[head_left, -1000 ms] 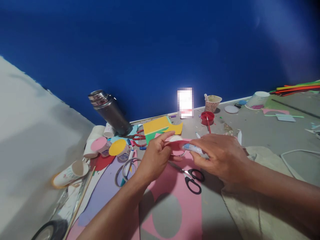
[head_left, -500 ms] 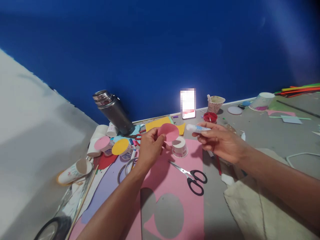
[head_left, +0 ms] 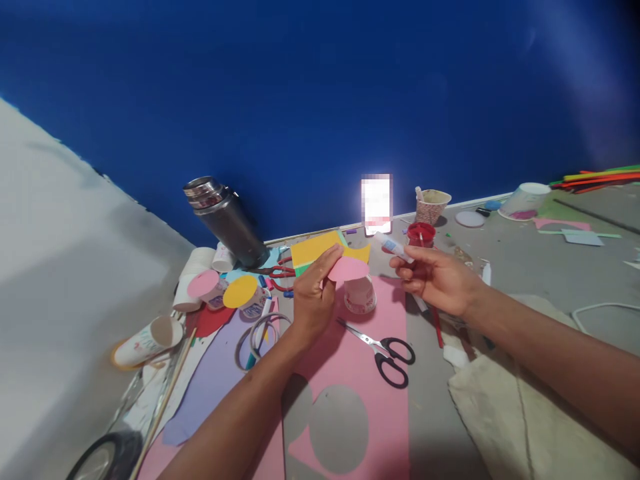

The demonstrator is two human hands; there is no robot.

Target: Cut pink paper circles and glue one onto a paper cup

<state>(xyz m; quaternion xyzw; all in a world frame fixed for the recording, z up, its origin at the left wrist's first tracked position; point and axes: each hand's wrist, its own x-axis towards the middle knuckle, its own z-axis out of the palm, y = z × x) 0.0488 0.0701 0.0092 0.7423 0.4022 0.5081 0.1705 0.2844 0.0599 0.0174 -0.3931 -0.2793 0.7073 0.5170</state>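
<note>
While your left hand (head_left: pixel 315 287) pinches a pink paper disc (head_left: pixel 349 269) by its near-left edge, thumb below and fingers above, the disc sits over the top of a small white paper cup (head_left: pixel 360 299); you cannot tell from this angle whether the two touch. The cup stands upside down on a large pink sheet (head_left: pixel 333 363), between your hands.

Your right hand (head_left: pixel 435 280) has its thumb and fingers closed on a white tube (head_left: pixel 394 248) with a blue label, its end pointing up and away to the left, well apart from the disc. Just beyond that hand is a red dish (head_left: pixel 421 233), with a patterned cup (head_left: pixel 432 207) behind it.

Nearer to you than the cup, black-handled scissors (head_left: pixel 395 360) lie on the sheet, their tips towards your left wrist. Round holes are cut in the sheet's near part.

Left of your left hand stand a yellow-topped cup (head_left: pixel 243 295) and a pink-topped cup (head_left: pixel 206 287), with grey rings (head_left: pixel 243 347) nearer your forearm. A dark flask (head_left: pixel 230 230) leans in view behind them. Beneath your right forearm lies a pale cloth (head_left: pixel 525 407).
</note>
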